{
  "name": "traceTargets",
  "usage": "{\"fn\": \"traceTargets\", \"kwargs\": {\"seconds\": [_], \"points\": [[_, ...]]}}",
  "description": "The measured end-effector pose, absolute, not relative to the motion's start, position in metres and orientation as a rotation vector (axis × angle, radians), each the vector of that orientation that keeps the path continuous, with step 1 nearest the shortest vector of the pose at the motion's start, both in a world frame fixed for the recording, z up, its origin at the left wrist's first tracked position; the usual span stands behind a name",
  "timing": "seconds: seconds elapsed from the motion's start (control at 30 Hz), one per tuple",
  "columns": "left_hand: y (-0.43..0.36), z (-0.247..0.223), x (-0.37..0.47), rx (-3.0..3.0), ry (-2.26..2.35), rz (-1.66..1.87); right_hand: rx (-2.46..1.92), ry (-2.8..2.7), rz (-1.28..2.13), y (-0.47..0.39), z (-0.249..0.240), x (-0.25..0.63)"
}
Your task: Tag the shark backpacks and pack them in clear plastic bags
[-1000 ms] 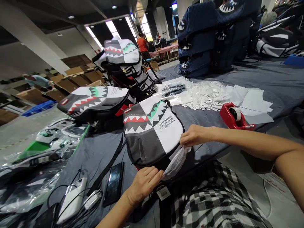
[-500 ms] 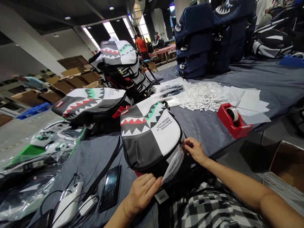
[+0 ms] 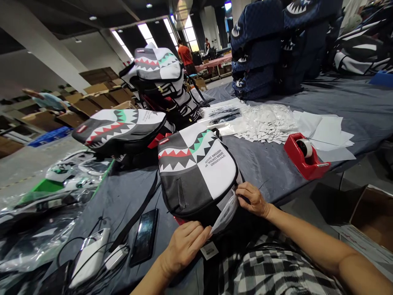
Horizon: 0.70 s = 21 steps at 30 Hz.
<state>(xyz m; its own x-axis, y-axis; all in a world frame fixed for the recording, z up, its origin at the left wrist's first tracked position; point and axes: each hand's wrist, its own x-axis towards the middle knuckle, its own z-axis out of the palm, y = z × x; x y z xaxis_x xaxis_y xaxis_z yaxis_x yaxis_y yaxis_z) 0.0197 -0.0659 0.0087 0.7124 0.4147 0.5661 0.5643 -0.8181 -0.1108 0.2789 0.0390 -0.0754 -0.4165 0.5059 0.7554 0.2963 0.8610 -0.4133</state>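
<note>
A grey and white backpack with a printed shark mouth lies on the cloth-covered table in front of me. Along its near right side hangs a translucent white plastic piece. My left hand pinches the lower end of this piece at the bag's near edge. The fingers of my right hand are closed on its upper end, beside the bag's right corner. A white tag with a printed label lies just below my left fingertips.
A red tape dispenser stands right, near white papers and a pile of small white tags. Left are a phone, a white power bank and cables. More shark backpacks and stacked blue bags stand behind.
The view has shifted slightly, moving the scene a little to the right. Both hands keep their hold on the plastic piece; my right hand sits slightly lower against the bag.
</note>
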Motion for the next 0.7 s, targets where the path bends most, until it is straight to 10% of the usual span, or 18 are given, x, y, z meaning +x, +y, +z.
{"fn": "traceTargets", "kwargs": {"seconds": [0.7], "points": [[-0.075,0.019,0.016,-2.648,-0.674,-0.579,0.395,-3.156,-0.405,0.094,0.066,0.265]]}}
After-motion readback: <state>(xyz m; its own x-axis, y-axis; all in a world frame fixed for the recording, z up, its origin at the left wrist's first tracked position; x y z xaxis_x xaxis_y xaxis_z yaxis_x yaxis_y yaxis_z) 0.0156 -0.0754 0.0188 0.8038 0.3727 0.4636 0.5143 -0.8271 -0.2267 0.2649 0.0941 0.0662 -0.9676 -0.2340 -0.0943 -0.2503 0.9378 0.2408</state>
